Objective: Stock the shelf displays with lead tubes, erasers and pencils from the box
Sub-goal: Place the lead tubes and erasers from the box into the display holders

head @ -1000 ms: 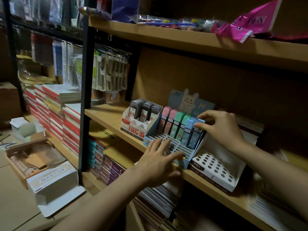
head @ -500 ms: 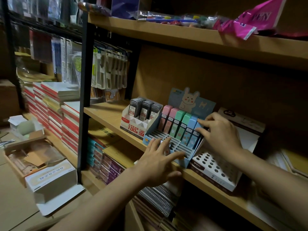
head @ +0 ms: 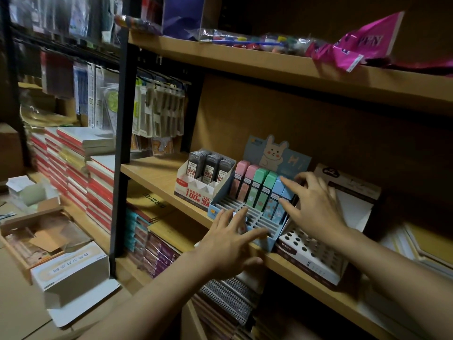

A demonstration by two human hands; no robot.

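A blue eraser display (head: pixel 247 214) with a rabbit card stands on the wooden shelf (head: pixel 157 175). Its back row holds pink, green and blue erasers (head: pixel 261 190); the front slots are bare. My left hand (head: pixel 232 241) lies spread, fingers straight, on the display's front grid. My right hand (head: pixel 311 207) rests with straight fingers against the rightmost blue erasers. Left of the display, a white box holds three dark lead tubes (head: pixel 210 168). To the right sits a white pencil display (head: pixel 316 251) with round holes.
An open cardboard box (head: pixel 36 239) and a white carton (head: pixel 71 273) sit on the floor at the left. Stacked notebooks (head: pixel 73 163) fill the left shelf. Pink packets (head: pixel 355 47) lie on the upper shelf, spiral pads (head: pixel 228 295) below.
My right hand has slid down from the tops of the blue erasers onto their fronts, fingers now straightened. My left hand has stayed on the display's front.
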